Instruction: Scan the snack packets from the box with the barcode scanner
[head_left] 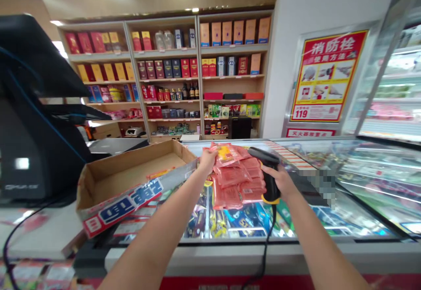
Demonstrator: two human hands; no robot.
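Note:
My left hand (pixel 208 160) pinches the top corner of a bundle of pink-red snack packets (pixel 235 182), holding it up in the air over a glass-topped freezer (pixel 348 185). A yellow-labelled packet lies at the top of the bundle. My right hand (pixel 279 180) grips a black and yellow handheld barcode scanner (pixel 271 189), its head close to the bundle's right side. The scanner's black cord (pixel 272 233) hangs down past the freezer's front edge. The bundle hides part of the freezer's contents.
An open cardboard box (pixel 174 147) rests on the freezer's left end, beside a black checkout terminal (pixel 33 119). Wooden shelves (pixel 164 75) of boxed goods and bottles stand behind. A red fire hydrant poster (pixel 325 75) and a lit display fridge (pixel 391 88) are at right.

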